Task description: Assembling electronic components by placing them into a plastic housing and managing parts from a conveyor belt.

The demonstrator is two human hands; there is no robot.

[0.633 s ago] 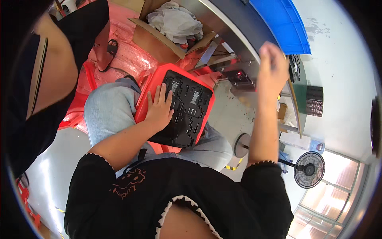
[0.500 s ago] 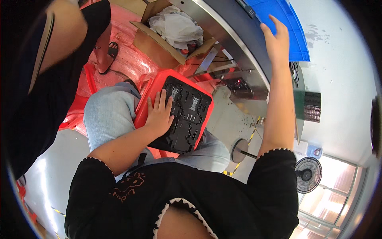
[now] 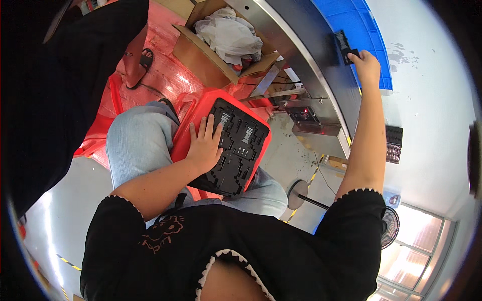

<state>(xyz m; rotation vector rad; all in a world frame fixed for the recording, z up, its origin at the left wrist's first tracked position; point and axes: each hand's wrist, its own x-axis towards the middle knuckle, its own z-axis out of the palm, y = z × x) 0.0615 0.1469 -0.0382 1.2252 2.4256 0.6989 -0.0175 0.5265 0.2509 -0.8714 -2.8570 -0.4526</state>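
On a red plastic stool (image 3: 213,94) between my knees lies a black plate (image 3: 240,153) with several cut-out slots and pale markings. My left hand (image 3: 203,149) lies flat on the plate's left side, fingers spread. At the upper right, my right hand (image 3: 368,68) reaches over the dark belt surface (image 3: 301,37) of a metal-edged bench. Its thumb and fingers pinch the end of a thin black flat piece (image 3: 343,44), beside a blue plastic crate (image 3: 370,25). The piece's exact kind is too small to tell.
An open cardboard box (image 3: 203,57) with white plastic bags (image 3: 231,37) stands beyond the stool. Below the bench's edge is a metal control box (image 3: 304,115) with a red light. Another person's leg (image 3: 133,62) is at the left; a fan (image 3: 390,228) stands at the right.
My right hand has moved from above the belt with fingers apart to closing on the thin black piece by the blue crate. My left hand stays on the plate.
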